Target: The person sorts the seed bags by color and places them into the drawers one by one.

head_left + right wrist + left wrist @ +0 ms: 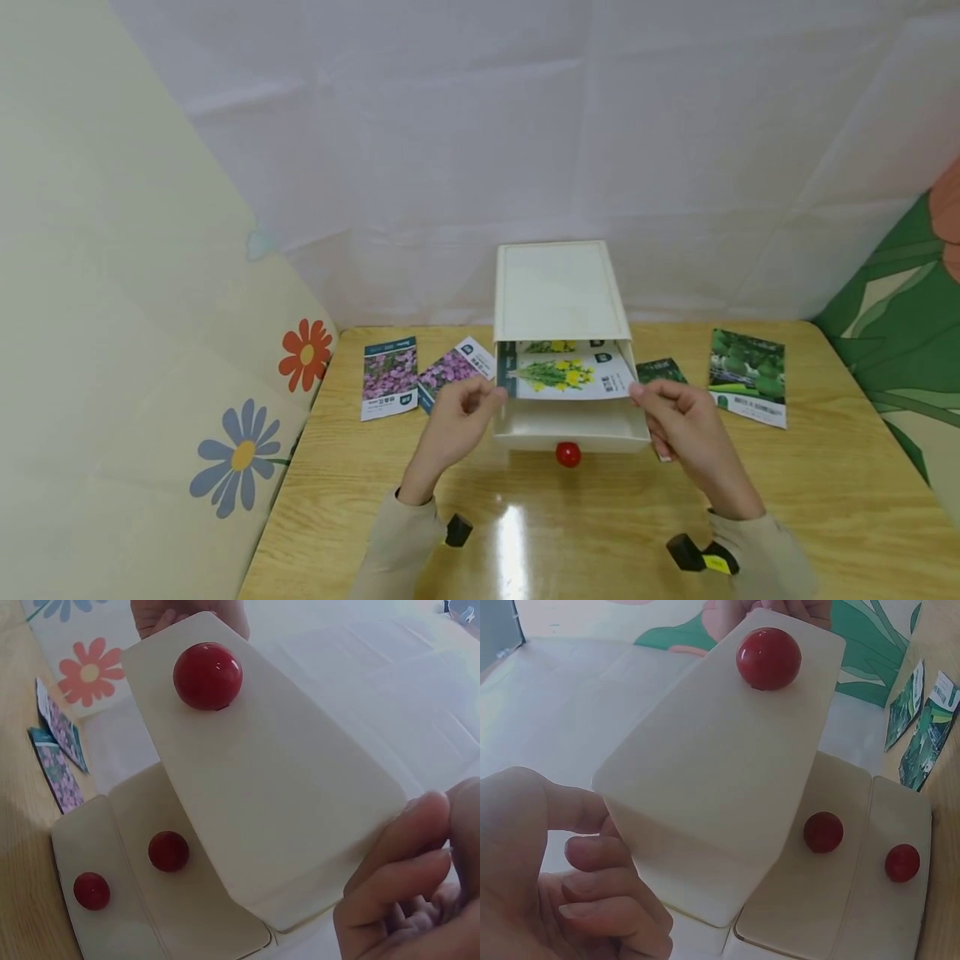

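Note:
A seed packet [558, 375] with yellow flowers lies over the pulled-out top drawer [573, 425] of a small white cabinet [562, 287]. My left hand [450, 425] pinches its left edge between thumb and forefinger. At the opposite edge, my right hand [690, 429] pinches the corner near the drawer's side wall. Behind it, a second yellow-flower packet [551, 346] shows under the cabinet top. The drawer front carries a red round knob [568, 454]. Both wrist views look at that drawer front [720, 750], which hides the held packet from them.
Two purple-flower packets [390, 379] lie left of the cabinet, and green packets [747, 375] lie on its right. Below the open drawer are two closed drawers with red knobs [168, 851]. A white cloth [450, 150] hangs behind the wooden table [337, 500].

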`<action>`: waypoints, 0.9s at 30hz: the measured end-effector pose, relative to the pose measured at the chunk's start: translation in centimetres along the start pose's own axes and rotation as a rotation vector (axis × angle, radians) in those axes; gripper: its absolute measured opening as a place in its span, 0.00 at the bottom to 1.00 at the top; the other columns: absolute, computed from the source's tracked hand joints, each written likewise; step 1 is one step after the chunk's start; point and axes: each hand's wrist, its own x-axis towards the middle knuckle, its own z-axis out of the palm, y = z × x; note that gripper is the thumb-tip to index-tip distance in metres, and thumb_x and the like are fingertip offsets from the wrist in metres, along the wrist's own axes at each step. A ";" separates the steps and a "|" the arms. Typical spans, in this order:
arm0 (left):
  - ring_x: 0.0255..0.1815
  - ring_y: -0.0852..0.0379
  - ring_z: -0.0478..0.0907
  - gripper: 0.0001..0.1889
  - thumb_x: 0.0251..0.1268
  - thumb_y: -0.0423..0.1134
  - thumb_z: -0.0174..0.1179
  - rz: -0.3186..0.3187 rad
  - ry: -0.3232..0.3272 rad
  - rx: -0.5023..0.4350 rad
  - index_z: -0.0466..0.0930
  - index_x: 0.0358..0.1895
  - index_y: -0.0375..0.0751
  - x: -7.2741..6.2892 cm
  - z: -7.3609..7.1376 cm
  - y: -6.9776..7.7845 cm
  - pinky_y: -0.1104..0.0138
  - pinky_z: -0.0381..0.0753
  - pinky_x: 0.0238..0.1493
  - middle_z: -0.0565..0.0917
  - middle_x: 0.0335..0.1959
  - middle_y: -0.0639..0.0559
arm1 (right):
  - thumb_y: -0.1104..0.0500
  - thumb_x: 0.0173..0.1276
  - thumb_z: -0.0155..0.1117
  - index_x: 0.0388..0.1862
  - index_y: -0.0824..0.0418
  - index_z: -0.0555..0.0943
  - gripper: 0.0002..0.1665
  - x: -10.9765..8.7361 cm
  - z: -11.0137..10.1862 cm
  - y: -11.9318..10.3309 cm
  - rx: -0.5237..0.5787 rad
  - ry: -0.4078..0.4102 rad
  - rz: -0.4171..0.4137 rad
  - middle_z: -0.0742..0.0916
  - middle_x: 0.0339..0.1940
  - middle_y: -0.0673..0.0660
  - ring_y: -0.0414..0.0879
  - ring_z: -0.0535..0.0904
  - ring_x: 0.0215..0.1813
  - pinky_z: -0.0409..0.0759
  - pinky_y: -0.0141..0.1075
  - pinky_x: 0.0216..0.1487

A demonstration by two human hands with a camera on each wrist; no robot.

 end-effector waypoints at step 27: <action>0.14 0.66 0.58 0.16 0.73 0.45 0.59 0.039 0.007 -0.011 0.80 0.28 0.39 -0.4 0.0 0.0 0.73 0.59 0.15 0.69 0.15 0.55 | 0.58 0.76 0.59 0.24 0.67 0.75 0.20 -2.4 1.4 0.9 -0.131 0.219 -0.227 0.72 0.07 0.50 0.47 0.68 0.09 0.65 0.36 0.09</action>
